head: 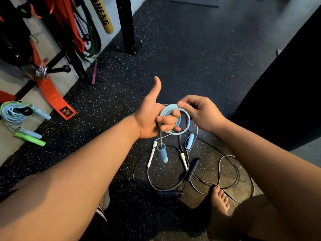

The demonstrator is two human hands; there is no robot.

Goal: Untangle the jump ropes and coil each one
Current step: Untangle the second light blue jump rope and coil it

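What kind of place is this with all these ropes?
Most likely a gym or workout room. The floor is speckled black rubber, stretchy bands hang on a black rack by the wall, and jump ropes lie about; the left hand holds a coiled light-blue rope that the right hand pinches.

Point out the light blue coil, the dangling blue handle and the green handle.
light blue coil (166, 109), head view, upper-left arc.
dangling blue handle (162, 153), head view, mid-grip.
green handle (30, 139), head view, mid-grip.
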